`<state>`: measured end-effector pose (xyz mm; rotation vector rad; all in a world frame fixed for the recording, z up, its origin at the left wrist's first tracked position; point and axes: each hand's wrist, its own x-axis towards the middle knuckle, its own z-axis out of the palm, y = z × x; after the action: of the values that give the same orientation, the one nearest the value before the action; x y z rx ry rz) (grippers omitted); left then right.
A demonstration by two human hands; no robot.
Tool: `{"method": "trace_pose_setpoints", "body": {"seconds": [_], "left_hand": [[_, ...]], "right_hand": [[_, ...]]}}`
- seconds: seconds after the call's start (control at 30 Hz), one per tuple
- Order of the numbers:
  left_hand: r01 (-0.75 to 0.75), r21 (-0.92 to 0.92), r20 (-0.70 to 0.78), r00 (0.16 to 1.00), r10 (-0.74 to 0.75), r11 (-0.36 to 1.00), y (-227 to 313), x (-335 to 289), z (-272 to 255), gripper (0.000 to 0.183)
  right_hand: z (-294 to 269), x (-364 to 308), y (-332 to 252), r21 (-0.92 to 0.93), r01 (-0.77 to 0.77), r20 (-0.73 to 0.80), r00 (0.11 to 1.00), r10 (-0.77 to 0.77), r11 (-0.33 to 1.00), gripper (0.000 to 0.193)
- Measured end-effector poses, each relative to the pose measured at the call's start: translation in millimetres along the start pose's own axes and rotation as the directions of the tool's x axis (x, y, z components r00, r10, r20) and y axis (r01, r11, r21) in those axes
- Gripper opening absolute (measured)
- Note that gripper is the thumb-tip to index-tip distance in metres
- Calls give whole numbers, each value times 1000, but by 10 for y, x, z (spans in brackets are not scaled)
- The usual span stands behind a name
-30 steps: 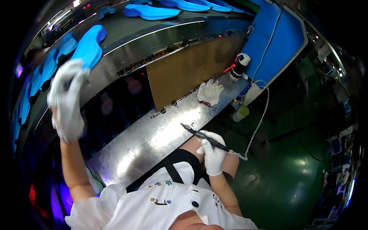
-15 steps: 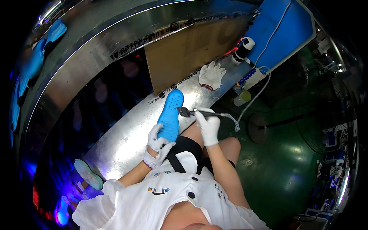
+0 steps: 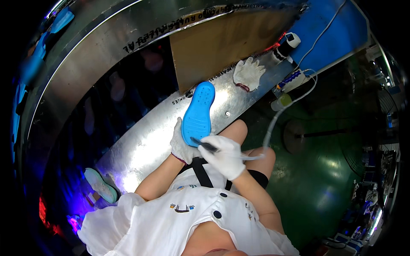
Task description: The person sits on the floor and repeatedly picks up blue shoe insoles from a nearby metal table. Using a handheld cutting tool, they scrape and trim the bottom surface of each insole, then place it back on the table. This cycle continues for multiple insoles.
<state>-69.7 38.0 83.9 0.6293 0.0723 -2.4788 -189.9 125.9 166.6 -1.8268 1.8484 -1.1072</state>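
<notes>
My left hand (image 3: 180, 143), in a white knit glove with a dark red cuff, holds a blue shoe sole (image 3: 197, 113) from below and along its left edge. The sole lies tilted up over the metal ledge, its dotted end pointing away from me. In my white-gloved right hand (image 3: 224, 158) is a black brush (image 3: 205, 144) with a clear tube (image 3: 269, 132) running from it. The brush tip is at the near end of the sole; whether it touches is unclear. My left fingertips are partly hidden under the sole.
A loose knit glove (image 3: 248, 76) lies on the metal ledge (image 3: 143, 149), below a cardboard sheet (image 3: 226, 47). Beyond it are a black-and-white device (image 3: 287, 46) and a bottle (image 3: 281, 103). A pale shoe sole (image 3: 100, 185) rests at lower left. Blurred soles show inside the dark opening.
My right hand has brought the brush down and left, from beside the sole's middle to its near end. My left hand has shifted its grip farther under the sole.
</notes>
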Motion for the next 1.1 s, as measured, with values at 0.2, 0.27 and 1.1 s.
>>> {"method": "trace_pose_setpoints", "body": {"seconds": [0.2, 0.27, 1.1], "left_hand": [[72, 254, 9, 997, -77, 965, -184, -215, 267, 82], [-52, 70, 0, 999, 53, 996, -255, -83, 40, 81], [-339, 511, 220, 940, 261, 790, -136, -133, 214, 86]], "right_hand": [[-221, 309, 179, -283, 254, -213, 924, -319, 925, 17], [-255, 182, -17, -142, 417, -27, 905, -425, 898, 19], [-215, 148, -3, 131, 208, -398, 906, -141, 969, 23]]}}
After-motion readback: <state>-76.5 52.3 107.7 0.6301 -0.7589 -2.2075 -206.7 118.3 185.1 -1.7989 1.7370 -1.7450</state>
